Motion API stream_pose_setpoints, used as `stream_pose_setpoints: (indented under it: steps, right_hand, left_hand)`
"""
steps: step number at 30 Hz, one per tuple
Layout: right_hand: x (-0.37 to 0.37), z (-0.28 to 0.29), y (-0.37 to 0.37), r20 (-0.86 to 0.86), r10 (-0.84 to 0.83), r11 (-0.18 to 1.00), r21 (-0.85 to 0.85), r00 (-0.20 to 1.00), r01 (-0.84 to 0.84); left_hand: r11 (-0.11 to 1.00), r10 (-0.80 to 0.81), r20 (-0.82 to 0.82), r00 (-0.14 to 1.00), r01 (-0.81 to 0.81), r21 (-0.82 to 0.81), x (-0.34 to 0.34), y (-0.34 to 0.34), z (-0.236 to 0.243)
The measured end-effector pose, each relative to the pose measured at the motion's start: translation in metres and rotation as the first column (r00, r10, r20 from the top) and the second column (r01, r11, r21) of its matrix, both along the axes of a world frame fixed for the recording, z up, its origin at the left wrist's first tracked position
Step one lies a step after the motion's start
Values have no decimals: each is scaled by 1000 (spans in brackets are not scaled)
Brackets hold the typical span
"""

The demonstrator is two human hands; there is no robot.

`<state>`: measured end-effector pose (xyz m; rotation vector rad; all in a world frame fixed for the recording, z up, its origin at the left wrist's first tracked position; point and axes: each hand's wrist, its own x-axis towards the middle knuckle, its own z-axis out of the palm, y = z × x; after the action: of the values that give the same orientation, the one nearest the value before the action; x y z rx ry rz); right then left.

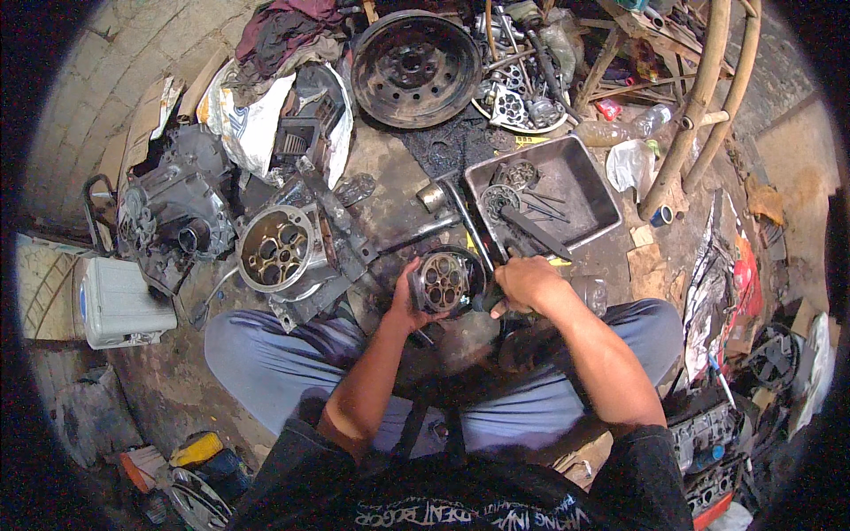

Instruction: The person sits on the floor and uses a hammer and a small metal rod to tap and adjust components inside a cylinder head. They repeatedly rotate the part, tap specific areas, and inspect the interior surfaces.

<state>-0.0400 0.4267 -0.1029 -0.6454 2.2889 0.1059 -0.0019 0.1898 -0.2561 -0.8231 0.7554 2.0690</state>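
Note:
My left hand (405,299) is wrapped around the side of a round metal cylinder block (443,281), its face of several bores turned up. To the right of it, my right hand (529,285) is closed on what looks like a hammer (473,228), with a shiny shaft, a dark grip and a blunt steel head at the far end. The shaft slants away beside the block; my fingers partly cover the grip. Left of my left hand stands a larger round metal housing (276,250), also with several bores in its face.
A metal tray (591,190) with round parts and thin rods lies ahead on the right. Beyond are a wheel rim (414,66) and a basin of metal parts (522,106). A gearbox casing (181,208) and grey case (128,303) stand left. Wooden poles (699,115) rise at the right.

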Motion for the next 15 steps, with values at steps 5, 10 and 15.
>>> stream_pose_setpoints:
  steps: [5, 10, 15]
  right_hand:
    - [1, -3, -1, 5, 8, 1000, -13, 1000, -8]
    - [2, -3, 1, -43, 2, 1000, -7, 999, -3]
    - [-1, -16, 5, -151, -49, 999, 6, 987, 51]
  left_hand:
    - [999, 11, -9, 1000, -11, 42, -1, -2, -9]
    - [999, 29, -9, 1000, -29, 33, 0, -2, -9]
    - [999, 27, -6, 1000, -27, 26, 0, -2, -8]
